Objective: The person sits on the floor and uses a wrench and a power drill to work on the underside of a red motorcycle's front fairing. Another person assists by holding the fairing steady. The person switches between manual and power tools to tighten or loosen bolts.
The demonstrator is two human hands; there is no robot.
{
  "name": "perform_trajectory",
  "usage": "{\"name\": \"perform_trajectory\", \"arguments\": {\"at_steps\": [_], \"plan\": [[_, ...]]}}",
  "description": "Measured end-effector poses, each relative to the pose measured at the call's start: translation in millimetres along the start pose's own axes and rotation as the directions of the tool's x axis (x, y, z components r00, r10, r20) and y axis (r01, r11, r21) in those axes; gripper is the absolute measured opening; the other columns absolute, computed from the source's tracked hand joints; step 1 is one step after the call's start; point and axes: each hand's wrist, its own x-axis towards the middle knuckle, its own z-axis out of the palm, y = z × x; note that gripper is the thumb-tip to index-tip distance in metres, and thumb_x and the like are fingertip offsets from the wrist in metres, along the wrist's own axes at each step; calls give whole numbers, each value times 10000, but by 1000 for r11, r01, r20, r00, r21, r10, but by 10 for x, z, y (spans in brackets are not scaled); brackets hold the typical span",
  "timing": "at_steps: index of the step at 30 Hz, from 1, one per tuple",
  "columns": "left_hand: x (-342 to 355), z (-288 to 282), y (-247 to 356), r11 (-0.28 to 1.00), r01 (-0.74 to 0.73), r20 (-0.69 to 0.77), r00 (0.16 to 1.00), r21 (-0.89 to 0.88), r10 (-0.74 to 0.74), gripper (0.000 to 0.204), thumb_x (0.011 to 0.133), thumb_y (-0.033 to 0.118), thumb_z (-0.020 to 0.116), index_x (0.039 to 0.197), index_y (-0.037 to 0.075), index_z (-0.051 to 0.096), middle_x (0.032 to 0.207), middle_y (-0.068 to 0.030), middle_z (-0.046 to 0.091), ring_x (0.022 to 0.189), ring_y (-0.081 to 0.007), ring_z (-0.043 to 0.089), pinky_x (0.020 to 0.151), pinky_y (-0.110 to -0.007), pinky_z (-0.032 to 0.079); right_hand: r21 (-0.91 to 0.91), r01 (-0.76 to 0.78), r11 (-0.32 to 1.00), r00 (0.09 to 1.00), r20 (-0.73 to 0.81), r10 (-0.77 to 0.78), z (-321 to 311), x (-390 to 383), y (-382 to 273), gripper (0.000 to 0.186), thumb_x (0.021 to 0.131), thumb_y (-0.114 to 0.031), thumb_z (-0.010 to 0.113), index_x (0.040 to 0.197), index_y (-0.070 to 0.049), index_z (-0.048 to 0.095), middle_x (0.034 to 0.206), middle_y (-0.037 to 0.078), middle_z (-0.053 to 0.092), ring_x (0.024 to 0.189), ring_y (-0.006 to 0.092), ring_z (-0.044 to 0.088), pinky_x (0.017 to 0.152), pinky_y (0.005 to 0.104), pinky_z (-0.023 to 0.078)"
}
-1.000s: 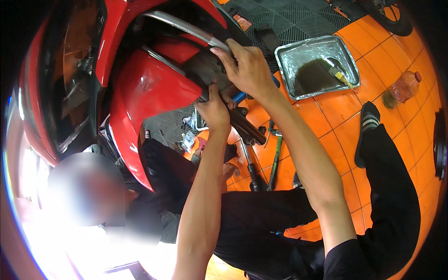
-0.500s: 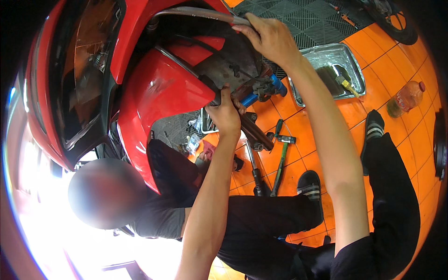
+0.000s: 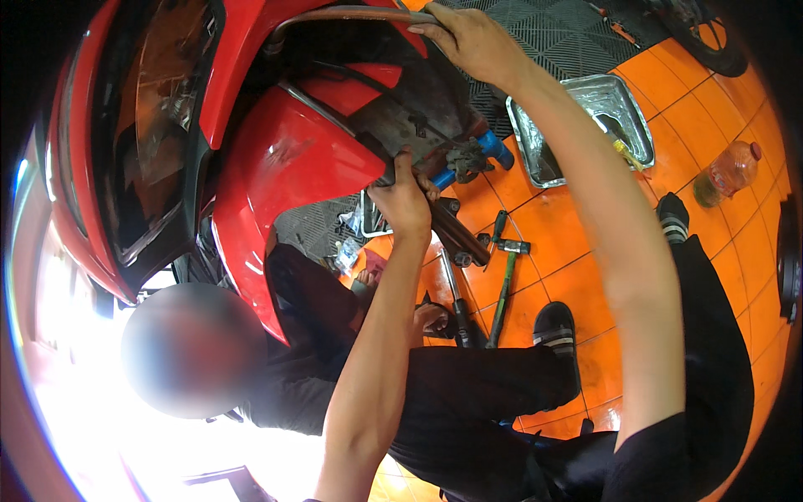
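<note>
My left hand [image 3: 403,199] is wrapped round a dark fork leg [image 3: 458,230] of a red motorcycle, just under the edge of its red fender [image 3: 293,171]. Above that leg, a silver tube [image 3: 314,109] runs up behind the fender. At the top, my right hand [image 3: 477,46] grips the end of a long silver tube [image 3: 351,14], which looks curved. Beyond the fork leg lie blue cylindrical parts [image 3: 498,151] and a dark bracket-like part [image 3: 468,159]. My palms hide the spots where they hold the metal.
A co-worker in dark clothes crouches at left, one hand [image 3: 430,318] low by a black-handled tool [image 3: 462,322]. On the orange tiles lie a green-handled hammer [image 3: 503,293], a metal tray [image 3: 535,171] with a brush [image 3: 627,155], and a plastic bottle [image 3: 728,174].
My right hand and the tube end have shifted slightly up and left, and my right forearm swung right. The co-worker's hand has come into view beside the black-handled tool. My left hand keeps its place.
</note>
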Motion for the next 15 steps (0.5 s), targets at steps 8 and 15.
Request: {"name": "perform_trajectory", "arguments": {"at_steps": [8,15], "plan": [[-13,-14,10,999,-15,-32,999,49,16,244,879,151,631,762,3,476,516,-75,424,382,-193,428,388,-345,361,-50,-102,994,995,-10,102,-2,22,-159,360,942,-334,591,1005,18,624,791,215,667,755,402,651,652,467,508],[-2,-1,-29,996,-82,-53,995,20,83,210,883,117,641,879,7,461,494,-66,420,350,-178,415,357,-339,358,-117,-200,973,976,-107,188,62,-14,-230,418,894,-407,653,872,9,617,754,218,655,715,406,645,610,470,499]]}}
